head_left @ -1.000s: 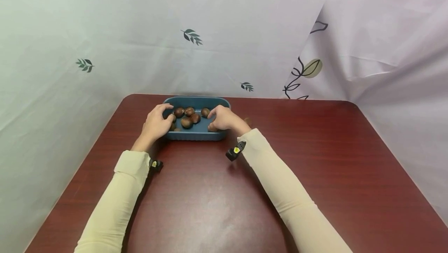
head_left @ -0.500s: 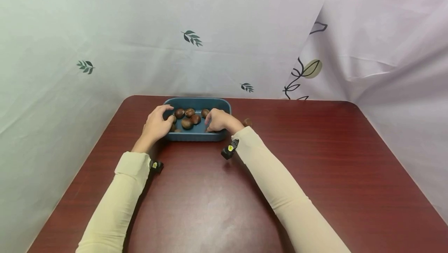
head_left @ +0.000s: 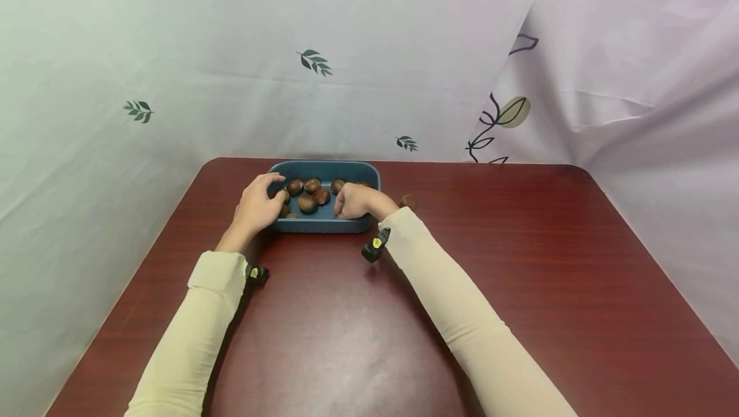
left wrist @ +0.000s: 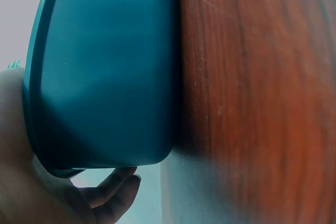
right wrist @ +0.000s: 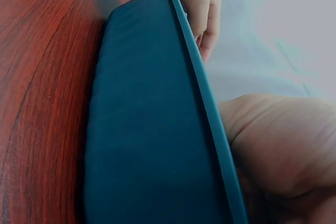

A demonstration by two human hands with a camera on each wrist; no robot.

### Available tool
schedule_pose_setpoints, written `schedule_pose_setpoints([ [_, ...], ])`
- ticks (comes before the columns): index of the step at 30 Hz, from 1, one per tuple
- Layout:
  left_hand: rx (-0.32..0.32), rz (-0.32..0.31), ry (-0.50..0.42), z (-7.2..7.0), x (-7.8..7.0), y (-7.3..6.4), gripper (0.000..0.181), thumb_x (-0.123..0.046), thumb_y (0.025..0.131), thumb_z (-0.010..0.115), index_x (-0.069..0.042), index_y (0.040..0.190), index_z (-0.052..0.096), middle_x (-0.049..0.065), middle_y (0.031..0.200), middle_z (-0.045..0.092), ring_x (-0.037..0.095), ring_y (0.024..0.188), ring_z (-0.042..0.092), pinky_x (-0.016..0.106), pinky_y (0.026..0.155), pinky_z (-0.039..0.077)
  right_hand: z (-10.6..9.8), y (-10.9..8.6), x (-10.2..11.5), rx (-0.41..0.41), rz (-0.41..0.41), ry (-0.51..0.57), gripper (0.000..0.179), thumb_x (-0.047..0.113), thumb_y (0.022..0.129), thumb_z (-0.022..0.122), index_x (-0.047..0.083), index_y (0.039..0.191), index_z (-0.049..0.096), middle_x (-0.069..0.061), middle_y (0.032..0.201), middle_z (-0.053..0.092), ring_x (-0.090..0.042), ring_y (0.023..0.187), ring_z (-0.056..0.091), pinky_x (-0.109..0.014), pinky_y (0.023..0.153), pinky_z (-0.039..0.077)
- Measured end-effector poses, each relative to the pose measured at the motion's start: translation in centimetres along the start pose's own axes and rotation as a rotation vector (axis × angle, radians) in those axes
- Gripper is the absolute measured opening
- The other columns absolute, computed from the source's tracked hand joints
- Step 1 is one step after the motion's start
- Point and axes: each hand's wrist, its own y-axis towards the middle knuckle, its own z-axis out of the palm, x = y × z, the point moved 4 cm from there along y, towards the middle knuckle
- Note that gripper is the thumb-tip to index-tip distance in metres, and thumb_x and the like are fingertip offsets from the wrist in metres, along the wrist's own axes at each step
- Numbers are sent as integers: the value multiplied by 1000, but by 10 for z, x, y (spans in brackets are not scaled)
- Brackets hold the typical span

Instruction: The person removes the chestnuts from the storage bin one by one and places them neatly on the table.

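Observation:
A blue plastic tray (head_left: 317, 225) stands at the far side of the table with several brown chestnuts (head_left: 308, 203) in it. My left hand (head_left: 258, 205) grips the tray's left end, thumb over the rim on the inside; in the left wrist view its fingers (left wrist: 118, 192) reach round the outside wall. My right hand (head_left: 359, 201) reaches over the front rim into the right part of the tray, fingers bent downward. Its fingertips are hidden behind the rim and the hand itself, and I cannot tell if they hold a chestnut.
One loose chestnut (head_left: 407, 201) lies on the red-brown table (head_left: 323, 314) just right of the tray, close to my right wrist. A white cloth (head_left: 369, 51) with leaf prints hangs right behind the table's far edge.
My right hand has moved slightly left and lower into the tray. The loose chestnut on the table shows more fully beyond the wrist. My left hand stays on the tray.

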Motion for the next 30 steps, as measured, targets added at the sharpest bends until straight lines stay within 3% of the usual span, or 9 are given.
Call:
schedule_pose_setpoints([
  [9, 11, 0, -11, 0, 0, 1, 45, -22, 100, 50, -12, 144, 51, 11, 156, 37, 41, 140, 35, 69, 99, 33, -3, 0, 0, 7, -36, 17, 16, 9, 94, 64, 11, 102, 78, -4, 115, 69, -21, 114, 60, -27, 83, 49],
  [17, 14, -12, -8, 2, 1, 1, 45, -22, 100, 50, -13, 144, 51, 10, 156, 36, 41, 140, 34, 70, 98, 32, -5, -6, 0, -71, -48, 101, 12, 11, 92, 68, 9, 100, 77, -6, 109, 69, -15, 78, 54, -26, 69, 43],
  [30, 6, -10, -9, 1, 2, 0, 44, -22, 100, 51, -13, 143, 52, 9, 156, 37, 39, 141, 33, 69, 99, 32, -14, -24, -9, -190, -77, 338, 16, 5, 90, 69, 2, 106, 72, -10, 85, 72, -18, 69, 66, -30, 63, 57],
])
